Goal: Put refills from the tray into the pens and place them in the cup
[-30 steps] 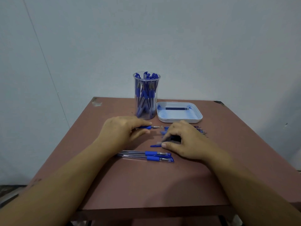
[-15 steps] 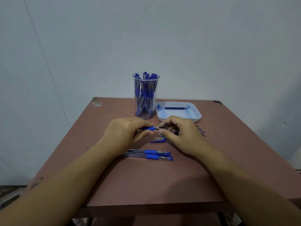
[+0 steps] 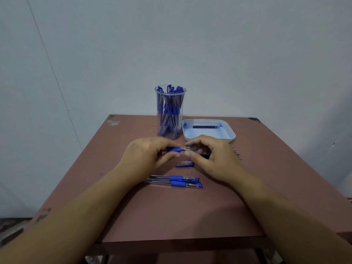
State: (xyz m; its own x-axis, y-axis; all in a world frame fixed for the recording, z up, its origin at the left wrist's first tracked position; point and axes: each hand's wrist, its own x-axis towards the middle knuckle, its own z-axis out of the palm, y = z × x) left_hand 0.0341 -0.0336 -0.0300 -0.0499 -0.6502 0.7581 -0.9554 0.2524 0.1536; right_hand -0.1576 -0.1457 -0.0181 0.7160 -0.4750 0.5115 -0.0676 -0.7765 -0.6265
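The pen [image 3: 174, 149] is gripped by the left hand [image 3: 146, 155], its long axis laid toward 3 o'clock, where its tip is pinched by the right hand [image 3: 211, 159].

The one view sits at the person's head, on the near side of the desk [image 3: 171, 216]. It faces forward and down across the desk to the far wall [image 3: 190, 44]. The camera is close: both forearms reach in from the bottom corners, and the left hand [image 3: 144, 155] and right hand [image 3: 211, 159] meet near the frame's middle. The wide lens takes in most of the desk top, with its near edge low in frame and its far edge against the wall.
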